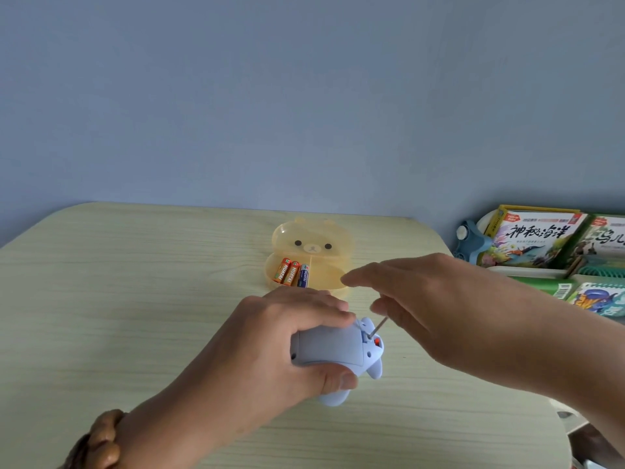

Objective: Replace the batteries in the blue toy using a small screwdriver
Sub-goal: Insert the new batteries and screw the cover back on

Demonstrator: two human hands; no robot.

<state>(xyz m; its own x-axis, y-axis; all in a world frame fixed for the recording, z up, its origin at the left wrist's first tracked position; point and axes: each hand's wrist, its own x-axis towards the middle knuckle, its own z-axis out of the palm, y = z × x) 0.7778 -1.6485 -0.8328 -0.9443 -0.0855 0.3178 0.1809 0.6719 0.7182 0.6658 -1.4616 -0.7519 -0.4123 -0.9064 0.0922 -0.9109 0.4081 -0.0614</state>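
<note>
My left hand grips the blue toy on the table, its flat underside with the battery cover facing up. My right hand holds a small screwdriver; only its thin metal shaft shows, with the tip set into the toy's underside near a small orange part. The handle is hidden inside the hand, while the forefinger sticks out straight. Behind the hands stands an open yellow bear-shaped box with three batteries lying in its left compartment.
The light wooden table ends at a rounded right edge. Past it, at the right, a rack holds several picture books and a blue toy object. A blue wall rises behind the table.
</note>
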